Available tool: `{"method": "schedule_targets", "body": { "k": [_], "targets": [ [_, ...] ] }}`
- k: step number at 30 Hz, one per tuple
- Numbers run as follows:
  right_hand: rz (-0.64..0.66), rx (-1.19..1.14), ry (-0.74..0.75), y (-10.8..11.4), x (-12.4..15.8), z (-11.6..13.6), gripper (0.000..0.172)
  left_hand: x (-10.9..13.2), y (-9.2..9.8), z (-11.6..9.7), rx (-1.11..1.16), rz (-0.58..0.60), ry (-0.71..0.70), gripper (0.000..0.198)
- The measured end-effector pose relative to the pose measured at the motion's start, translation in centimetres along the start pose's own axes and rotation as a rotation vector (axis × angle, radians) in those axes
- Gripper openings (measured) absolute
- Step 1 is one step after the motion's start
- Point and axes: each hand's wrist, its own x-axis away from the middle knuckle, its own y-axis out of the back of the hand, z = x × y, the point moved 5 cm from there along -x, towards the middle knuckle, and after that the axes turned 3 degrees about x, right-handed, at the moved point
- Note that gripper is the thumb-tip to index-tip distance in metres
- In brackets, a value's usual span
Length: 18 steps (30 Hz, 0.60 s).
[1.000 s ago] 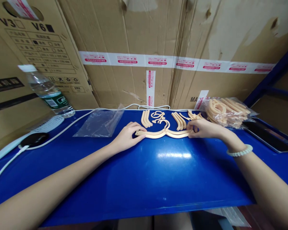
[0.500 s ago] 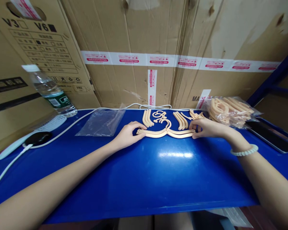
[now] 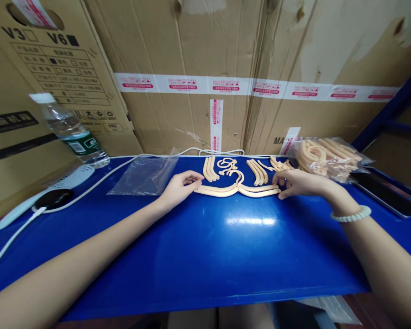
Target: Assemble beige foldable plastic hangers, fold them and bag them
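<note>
A beige plastic folding hanger (image 3: 219, 193) lies spread on the blue table, its curved arms reaching left and right from a hook (image 3: 239, 177). At its left end is my left hand (image 3: 178, 188), thumb and fingers apart with nothing between them. My right hand (image 3: 299, 183) hovers by the right end with loosely curled, parted fingers; whether a fingertip touches the hanger I cannot tell. Behind it lie a left group of curved arm pieces (image 3: 210, 169), some loose hooks (image 3: 227, 165), a right group of arm pieces (image 3: 257, 172) and a pile of small beige parts (image 3: 280, 163).
A clear bag of beige parts (image 3: 329, 157) sits at the right, beside a dark phone-like device (image 3: 390, 194). Leftward are an empty clear bag (image 3: 144, 176), a water bottle (image 3: 77, 137), a pale brush (image 3: 73, 177) and a white cable (image 3: 114, 176). Cardboard boxes (image 3: 192, 50) stand behind.
My left hand has let go of the hanger's left end and shifted slightly left and up. My right hand has eased slightly right, its fingers loosened. The hanger stays in place.
</note>
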Motion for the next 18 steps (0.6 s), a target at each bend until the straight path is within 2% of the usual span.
{"method": "schedule_targets", "body": {
  "k": [10,18],
  "targets": [
    [-0.011,0.022,-0.023,-0.3,-0.4,-1.3,0.046,0.1,-0.3,-0.1,-0.059,0.014,-0.054,0.023],
    [-0.017,0.03,-0.024,-0.3,-0.5,-1.1,0.044,0.1,-0.3,0.1,-0.085,0.019,-0.052,0.023]
  ]
}}
